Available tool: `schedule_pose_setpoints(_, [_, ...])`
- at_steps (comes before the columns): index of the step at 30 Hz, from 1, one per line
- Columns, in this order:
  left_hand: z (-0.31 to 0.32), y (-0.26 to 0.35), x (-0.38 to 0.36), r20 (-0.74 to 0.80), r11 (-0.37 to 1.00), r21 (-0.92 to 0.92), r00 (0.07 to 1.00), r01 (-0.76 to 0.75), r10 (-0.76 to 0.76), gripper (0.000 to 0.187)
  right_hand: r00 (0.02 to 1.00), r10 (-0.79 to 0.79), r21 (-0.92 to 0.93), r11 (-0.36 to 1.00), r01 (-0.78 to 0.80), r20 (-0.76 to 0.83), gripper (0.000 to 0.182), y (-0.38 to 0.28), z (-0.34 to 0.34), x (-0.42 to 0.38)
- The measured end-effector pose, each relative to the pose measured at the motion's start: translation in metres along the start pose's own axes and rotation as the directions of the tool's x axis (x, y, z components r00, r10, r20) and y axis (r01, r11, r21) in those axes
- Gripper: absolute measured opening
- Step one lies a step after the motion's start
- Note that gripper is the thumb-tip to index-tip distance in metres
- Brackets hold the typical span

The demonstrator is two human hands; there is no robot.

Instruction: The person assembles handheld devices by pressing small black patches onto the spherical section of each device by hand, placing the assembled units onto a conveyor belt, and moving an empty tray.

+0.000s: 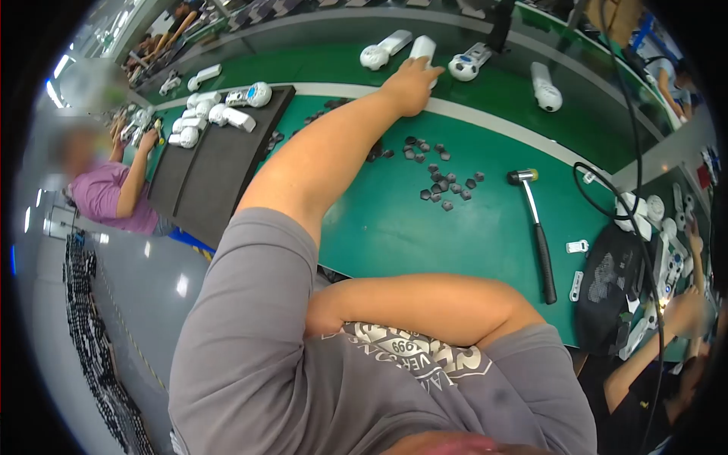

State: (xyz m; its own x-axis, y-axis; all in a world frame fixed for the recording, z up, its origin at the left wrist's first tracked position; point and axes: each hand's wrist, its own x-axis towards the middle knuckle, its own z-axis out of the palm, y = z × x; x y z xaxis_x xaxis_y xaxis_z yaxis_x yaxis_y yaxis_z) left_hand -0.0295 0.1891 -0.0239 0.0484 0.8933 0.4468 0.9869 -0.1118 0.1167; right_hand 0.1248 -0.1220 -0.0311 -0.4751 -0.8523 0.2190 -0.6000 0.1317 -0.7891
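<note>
My left hand (412,85) reaches over the far edge of the bench. Its fingers are closed around a white plastic device (423,50), one of several with a rounded head and a flat body; the hand covers its lower end. Close by on the green belt stand another white device (385,50) to the left and one with dark round spots (470,62) to the right. Bent across my belly, my right arm (425,299) ends at my right hand (322,315), tucked against my left upper arm with its fingers hidden.
Small dark pentagonal pieces (447,182) lie scattered on the green bench mat (409,235). A mallet (537,235) rests at right, beside a black mesh-like bag (607,288). At left, white devices sit on a dark tray (216,163). People (114,189) work on both sides.
</note>
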Motion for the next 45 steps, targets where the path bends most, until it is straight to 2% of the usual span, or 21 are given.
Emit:
schedule_pose_setpoints(2, [-0.005, 0.006, -0.001, 0.009, 0.999, 0.002, 0.999, -0.047, 0.047, 0.061, 0.999, -0.049, 0.045, 0.998, 0.048, 0.016, 0.04, 0.005, 0.005, 0.003])
schedule_pose_setpoints(5, [-0.026, 0.015, -0.026, -0.043, 0.996, -0.087, 0.999, -0.016, 0.012, 0.06, 0.993, 0.064, 0.177, 0.983, -0.047, -0.096, 0.042, 0.03, 0.035, 0.011])
schedule_pose_setpoints(10, [-0.112, -0.028, -0.109, 0.002, 0.999, 0.031, 0.999, 0.037, -0.037, 0.048, 0.99, 0.01, 0.236, 0.971, -0.044, 0.143, 0.039, 0.008, 0.005, 0.008])
schedule_pose_setpoints(13, [-0.166, -0.098, -0.156, -0.074, 0.947, 0.142, 0.958, 0.287, -0.279, 0.039, 0.968, -0.148, 0.256, 0.946, 0.198, -0.202, 0.034, 0.003, 0.006, 0.005])
schedule_pose_setpoints(14, [-0.169, -0.123, -0.163, -0.089, 0.942, 0.159, 0.955, 0.294, -0.283, 0.039, 0.97, -0.16, 0.247, 0.947, 0.203, -0.184, 0.034, 0.004, 0.004, 0.005])
schedule_pose_setpoints(16, [-0.197, -0.168, -0.2, -0.019, 0.781, 0.552, 0.94, 0.294, -0.34, 0.037, 0.99, -0.067, 0.259, 0.961, 0.099, -0.127, 0.029, 0.008, -0.002, 0.01])
schedule_pose_setpoints(18, [-0.218, -0.17, -0.207, 0.304, 0.687, 0.636, 0.705, 0.35, -0.64, 0.049, 0.974, 0.176, 0.217, 0.965, -0.144, -0.14, 0.021, -0.001, -0.011, 0.005])
schedule_pose_setpoints(19, [-0.202, -0.21, -0.231, 0.252, 0.748, 0.555, 0.783, 0.365, -0.569, 0.047, 0.953, 0.211, 0.186, 0.967, -0.172, -0.219, 0.018, -0.009, -0.019, 0.002])
schedule_pose_setpoints(21, [-0.211, -0.223, -0.236, 0.211, 0.75, 0.565, 0.819, 0.342, -0.533, 0.044, 0.899, 0.274, 0.113, 0.962, -0.25, -0.342, 0.013, -0.035, -0.036, -0.002])
schedule_pose_setpoints(24, [-0.251, -0.213, -0.225, 0.311, 0.733, 0.609, 0.759, 0.303, -0.572, 0.044, 0.755, 0.41, 0.09, 0.9, -0.428, -0.512, 0.01, -0.077, -0.069, -0.027])
schedule_pose_setpoints(26, [-0.287, -0.198, -0.224, 0.091, 0.762, 0.411, 0.81, 0.5, -0.58, 0.047, 0.577, 0.437, -0.146, 0.697, -0.702, -0.69, 0.01, -0.1, -0.085, -0.056])
schedule_pose_setpoints(27, [-0.294, -0.195, -0.226, -0.022, 0.772, 0.29, 0.81, 0.566, -0.586, 0.049, 0.404, 0.444, -0.101, 0.565, -0.819, -0.8, 0.014, -0.098, -0.086, -0.079])
schedule_pose_setpoints(28, [-0.3, -0.197, -0.233, -0.025, 0.771, 0.29, 0.81, 0.567, -0.586, 0.049, 0.219, 0.41, -0.028, 0.423, -0.906, -0.885, 0.02, -0.097, -0.084, -0.104])
schedule_pose_setpoints(30, [-0.315, -0.199, -0.253, -0.093, 0.783, 0.161, 0.799, 0.601, -0.594, 0.055, 0.003, 0.275, 0.037, 0.142, -0.989, -0.961, 0.034, -0.091, -0.077, -0.156])
schedule_pose_setpoints(31, [-0.318, -0.2, -0.259, -0.126, 0.784, 0.096, 0.789, 0.613, -0.601, 0.058, 0.004, 0.274, 0.036, 0.142, -0.989, -0.962, 0.034, -0.093, -0.074, -0.169])
schedule_pose_setpoints(32, [-0.316, -0.206, -0.263, -0.126, 0.784, 0.095, 0.788, 0.614, -0.602, 0.058, -0.125, 0.296, 0.139, 0.026, -0.99, -0.947, 0.038, -0.098, -0.071, -0.179])
schedule_pose_setpoints(33, [-0.308, -0.218, -0.27, -0.183, 0.753, -0.071, 0.733, 0.655, -0.655, 0.061, -0.252, 0.303, 0.235, -0.092, -0.968, -0.919, 0.041, -0.101, -0.07, -0.187])
schedule_pose_setpoints(35, [-0.285, -0.242, -0.285, -0.254, 0.645, -0.398, 0.598, 0.652, -0.761, 0.068, -0.251, 0.345, 0.236, -0.084, -0.968, -0.904, 0.038, -0.094, -0.066, -0.2])
schedule_pose_setpoints(39, [-0.228, -0.255, -0.304, -0.169, 0.623, -0.382, 0.611, 0.682, -0.773, 0.057, -0.257, 0.442, 0.268, -0.038, -0.963, -0.86, 0.03, -0.087, -0.071, -0.202])
schedule_pose_setpoints(42, [-0.21, -0.246, -0.299, -0.318, 0.592, -0.396, 0.5, 0.702, -0.805, 0.051, -0.285, 0.499, 0.335, 0.012, -0.942, -0.818, 0.024, -0.085, -0.078, -0.198])
schedule_pose_setpoints(45, [-0.217, -0.223, -0.27, -0.37, 0.624, -0.471, 0.502, 0.624, -0.782, 0.045, -0.228, 0.448, 0.311, 0.12, -0.943, -0.865, 0.023, -0.079, -0.075, -0.204])
